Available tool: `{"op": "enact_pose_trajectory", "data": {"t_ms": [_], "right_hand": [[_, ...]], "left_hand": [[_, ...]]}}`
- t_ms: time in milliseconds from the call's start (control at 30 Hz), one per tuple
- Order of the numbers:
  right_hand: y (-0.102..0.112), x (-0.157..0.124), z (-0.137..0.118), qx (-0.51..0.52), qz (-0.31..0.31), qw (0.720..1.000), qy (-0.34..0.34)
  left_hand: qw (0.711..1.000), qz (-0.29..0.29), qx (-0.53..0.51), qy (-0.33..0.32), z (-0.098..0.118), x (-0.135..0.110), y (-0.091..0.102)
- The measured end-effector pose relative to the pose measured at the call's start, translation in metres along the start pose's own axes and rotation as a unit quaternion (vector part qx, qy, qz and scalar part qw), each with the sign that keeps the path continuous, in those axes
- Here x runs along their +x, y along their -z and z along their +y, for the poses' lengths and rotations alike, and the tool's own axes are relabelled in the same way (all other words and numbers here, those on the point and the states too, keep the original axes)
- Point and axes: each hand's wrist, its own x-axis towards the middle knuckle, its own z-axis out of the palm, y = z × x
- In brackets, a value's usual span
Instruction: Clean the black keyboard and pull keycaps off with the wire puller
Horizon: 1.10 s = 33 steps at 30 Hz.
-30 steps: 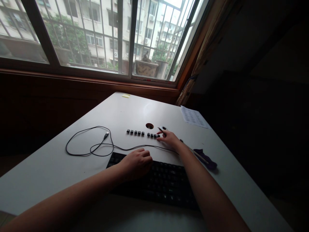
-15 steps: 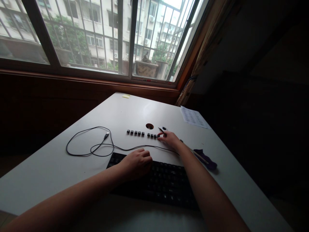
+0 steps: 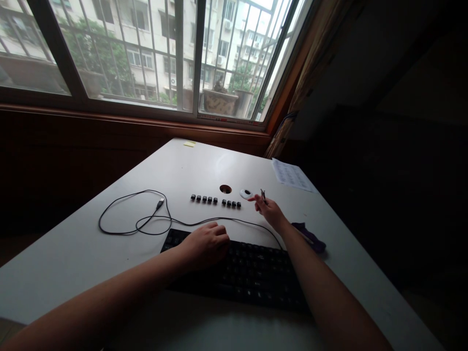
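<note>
A black keyboard (image 3: 256, 275) lies in front of me on the white table. My left hand (image 3: 209, 245) rests on its upper left part with the fingers curled down; the fingertips and anything under them are hidden. Just beyond the keyboard and above the table, my right hand (image 3: 268, 209) holds slim dark tweezers (image 3: 263, 196) pointing up, its index finger stretched to the left. Left of that hand stand several small black keycaps (image 3: 209, 200) in a row, split by a gap into two groups. My right hand is apart from the last keycap.
A black USB cable (image 3: 136, 191) loops across the left side and runs to the keyboard. Behind the keycaps are a round table hole (image 3: 225, 189) and a white ring-shaped cover (image 3: 245, 194). A purple cloth (image 3: 314, 242), printed paper (image 3: 292, 174) and yellow sticky note (image 3: 189, 144) lie around.
My right hand has let go of the rightmost keycap and moved right, and the tweezers now point upward. My left hand stays on the keyboard.
</note>
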Motion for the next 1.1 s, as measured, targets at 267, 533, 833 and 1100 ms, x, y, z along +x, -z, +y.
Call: {"op": "enact_pose_trajectory", "data": {"t_ms": [267, 533, 833, 1100], "right_hand": [[0.020, -0.061, -0.036, 0.025, 0.070, 0.995, 0.066], [0.011, -0.103, -0.055, 0.036, 0.028, 0.999, 0.010], [-0.009, -0.109, -0.067, 0.064, -0.020, 0.998, 0.019], [-0.016, -0.111, -0.075, -0.004, -0.004, 0.993, 0.118]], "left_hand": [[1.000, -0.002, -0.021, -0.002, -0.004, -0.002, -0.004], [0.999, 0.003, -0.049, -0.006, -0.004, -0.005, -0.003], [0.999, 0.011, -0.047, -0.024, -0.004, -0.006, -0.003], [0.999, -0.004, -0.039, -0.020, -0.003, -0.006, -0.003]]}}
